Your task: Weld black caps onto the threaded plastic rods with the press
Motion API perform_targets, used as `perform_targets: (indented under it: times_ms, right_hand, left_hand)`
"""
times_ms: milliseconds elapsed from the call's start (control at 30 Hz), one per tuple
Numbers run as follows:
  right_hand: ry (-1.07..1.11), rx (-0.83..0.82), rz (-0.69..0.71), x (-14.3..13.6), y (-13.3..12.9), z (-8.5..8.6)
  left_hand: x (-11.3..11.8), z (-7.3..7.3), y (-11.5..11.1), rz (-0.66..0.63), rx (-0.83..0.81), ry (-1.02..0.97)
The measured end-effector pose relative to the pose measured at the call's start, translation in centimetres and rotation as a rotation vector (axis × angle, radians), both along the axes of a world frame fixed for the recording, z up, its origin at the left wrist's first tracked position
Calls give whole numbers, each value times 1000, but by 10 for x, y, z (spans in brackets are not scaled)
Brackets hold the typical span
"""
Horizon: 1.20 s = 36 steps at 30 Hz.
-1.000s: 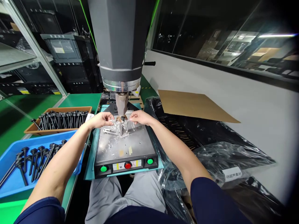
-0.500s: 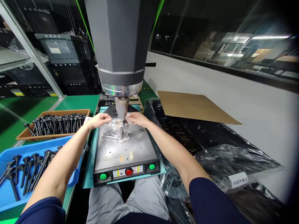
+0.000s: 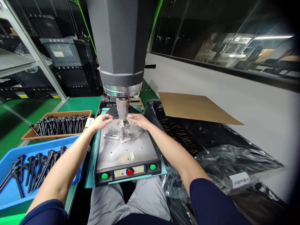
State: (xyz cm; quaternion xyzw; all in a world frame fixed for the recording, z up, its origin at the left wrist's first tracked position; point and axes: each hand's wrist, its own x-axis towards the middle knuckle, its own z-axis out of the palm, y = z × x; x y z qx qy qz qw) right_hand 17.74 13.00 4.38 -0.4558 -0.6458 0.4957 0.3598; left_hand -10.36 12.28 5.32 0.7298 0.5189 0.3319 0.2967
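A grey machine head (image 3: 123, 40) hangs over a metal base plate (image 3: 126, 153), its metal tip (image 3: 122, 107) low over a small upright fixture (image 3: 124, 131). Left of the tip, my left hand (image 3: 104, 120) has thumb and fingers pressed together. My right hand (image 3: 138, 120) is in a similar pinch just right of the tip. Whatever either hand holds is too small or clear to make out. Crinkled clear film lies about the fixture. Green buttons (image 3: 104, 176) and a red button (image 3: 129, 172) sit on the plate's front panel.
On the left, an orange tray (image 3: 56, 136) and a blue tray (image 3: 30, 145) hold many black threaded parts. Stacked crates (image 3: 62, 51) stand behind. Black plastic sheeting (image 3: 217, 137) and a cardboard sheet (image 3: 197, 107) are on the right.
The view has shifted slightly, so the trays appear further right. My hands remain on either side of the tip, both still pinched.
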Motion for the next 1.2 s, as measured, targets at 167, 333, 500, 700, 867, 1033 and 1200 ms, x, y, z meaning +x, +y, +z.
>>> perform_targets:
  times_ms: [167, 333, 500, 700, 867, 1033, 1200]
  right_hand:
    - [15, -7, -10, 0, -6, 5]
    - [11, 6, 0, 1, -11, 8]
    - [27, 28, -16, 7, -12, 10]
    - [-2, 109, -138, 21, -8, -2]
    - [38, 137, -296, 31, -7, 0]
    - [242, 214, -582, 39, -51, 0]
    - [70, 337, -712, 53, -148, -55]
  left_hand:
    - [16, 10, -26, -16, 243, 35]
    - [43, 17, -54, -100, 380, 86]
    - [50, 10, -58, -92, 371, 133]
    - [48, 2, -57, -107, 399, 113]
    - [46, 9, -64, -65, 383, 49]
    - [38, 12, -109, 224, 367, -152]
    - [44, -39, -202, 637, 362, -287]
